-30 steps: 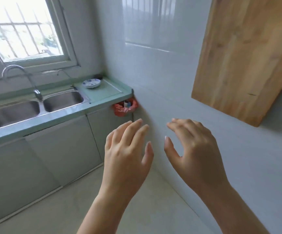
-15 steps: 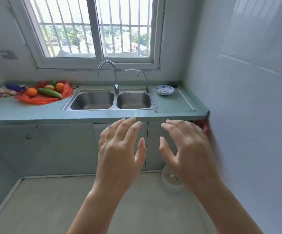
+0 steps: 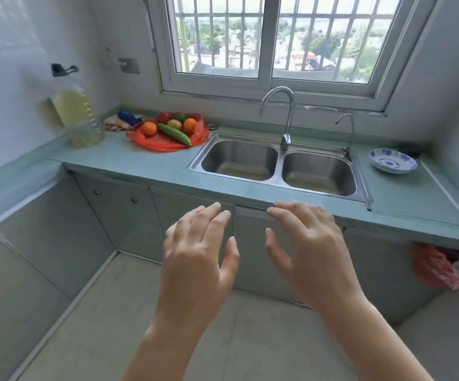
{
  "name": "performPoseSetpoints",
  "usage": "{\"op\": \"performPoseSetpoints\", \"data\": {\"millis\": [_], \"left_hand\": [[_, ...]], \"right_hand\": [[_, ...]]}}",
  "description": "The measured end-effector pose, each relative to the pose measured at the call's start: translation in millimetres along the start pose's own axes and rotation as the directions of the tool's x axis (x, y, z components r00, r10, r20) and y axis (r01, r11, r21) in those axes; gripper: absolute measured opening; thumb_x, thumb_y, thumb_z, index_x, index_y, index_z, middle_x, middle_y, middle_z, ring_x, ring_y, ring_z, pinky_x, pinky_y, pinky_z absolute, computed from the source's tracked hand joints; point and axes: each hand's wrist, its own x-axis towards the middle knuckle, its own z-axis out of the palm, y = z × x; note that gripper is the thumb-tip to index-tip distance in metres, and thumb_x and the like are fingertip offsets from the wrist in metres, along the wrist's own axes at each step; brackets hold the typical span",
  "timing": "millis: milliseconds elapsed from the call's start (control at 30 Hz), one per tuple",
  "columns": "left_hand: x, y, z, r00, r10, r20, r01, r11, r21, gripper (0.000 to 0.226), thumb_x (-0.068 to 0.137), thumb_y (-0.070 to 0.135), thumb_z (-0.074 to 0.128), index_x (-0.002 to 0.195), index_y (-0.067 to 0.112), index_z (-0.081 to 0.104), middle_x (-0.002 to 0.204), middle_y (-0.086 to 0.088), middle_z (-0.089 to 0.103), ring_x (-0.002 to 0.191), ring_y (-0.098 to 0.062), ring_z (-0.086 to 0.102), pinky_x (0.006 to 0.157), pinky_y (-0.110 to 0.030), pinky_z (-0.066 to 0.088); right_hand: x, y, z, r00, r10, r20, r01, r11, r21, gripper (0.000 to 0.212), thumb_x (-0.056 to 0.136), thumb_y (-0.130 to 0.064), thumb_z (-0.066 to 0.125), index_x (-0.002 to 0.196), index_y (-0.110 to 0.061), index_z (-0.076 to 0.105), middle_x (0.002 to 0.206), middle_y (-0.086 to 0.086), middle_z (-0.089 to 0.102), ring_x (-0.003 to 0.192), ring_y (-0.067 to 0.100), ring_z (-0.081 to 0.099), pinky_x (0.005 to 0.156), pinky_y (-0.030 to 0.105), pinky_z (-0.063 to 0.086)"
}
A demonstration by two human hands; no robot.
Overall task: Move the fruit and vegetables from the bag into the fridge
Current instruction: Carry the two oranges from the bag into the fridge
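A red plastic bag lies spread open on the green counter, left of the sink. On it rest two oranges, a long green cucumber, a yellowish fruit, a red one and a green one. My left hand and my right hand hover side by side in front of the cabinets, well below and right of the bag, fingers spread, holding nothing. No fridge is in view.
A double steel sink with a tall tap sits under the window. A blue-patterned dish is on the right. An oil bottle stands at the counter's left corner. A red rubbish bag hangs at lower right.
My view has swung left from the tiled wall and wooden board to the counter, bringing the bag of produce into sight. Both hands stay open in front of me.
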Motion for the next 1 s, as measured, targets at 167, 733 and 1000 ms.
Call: {"op": "performPoseSetpoints", "data": {"millis": [167, 733, 1000], "left_hand": [[56.1, -95.7, 1.0, 0.996, -0.081, -0.028, 0.082, 0.996, 0.043, 0.039, 0.082, 0.03, 0.045, 0.111, 0.012, 0.063, 0.12, -0.003, 0.061, 0.113, -0.017, 0.044, 0.096, -0.034, 0.03], [167.0, -325.0, 33.3, 0.981, -0.192, -0.039, 0.196, 0.972, 0.133, 0.038, 0.082, 0.03, 0.045, 0.108, 0.011, 0.064, 0.115, -0.003, 0.063, 0.109, -0.017, 0.047, 0.094, -0.033, 0.031], [290.9, -418.9, 74.3, 0.982, -0.18, 0.063, 0.164, 0.967, 0.197, 0.044, 0.083, 0.034, 0.04, 0.114, 0.012, 0.061, 0.118, -0.003, 0.062, 0.11, -0.02, 0.053, 0.097, -0.03, 0.033]], "right_hand": [[75.5, -38.4, 90.8, 0.998, -0.058, 0.024, 0.056, 0.996, 0.068, 0.03, 0.079, -0.025, 0.05, 0.094, -0.008, 0.068, 0.097, 0.007, 0.068, 0.09, 0.029, 0.063, 0.085, 0.052, 0.048], [231.8, -99.5, 315.1, 0.988, -0.086, 0.128, 0.056, 0.973, 0.223, 0.023, 0.077, -0.022, 0.058, 0.096, -0.011, 0.068, 0.097, 0.003, 0.068, 0.093, 0.026, 0.062, 0.093, 0.047, 0.04], [339.8, -81.6, 421.3, 0.99, -0.088, 0.107, 0.059, 0.966, 0.252, 0.026, 0.079, -0.024, 0.055, 0.097, -0.009, 0.067, 0.098, 0.005, 0.068, 0.094, 0.028, 0.062, 0.086, 0.047, 0.047]]}}
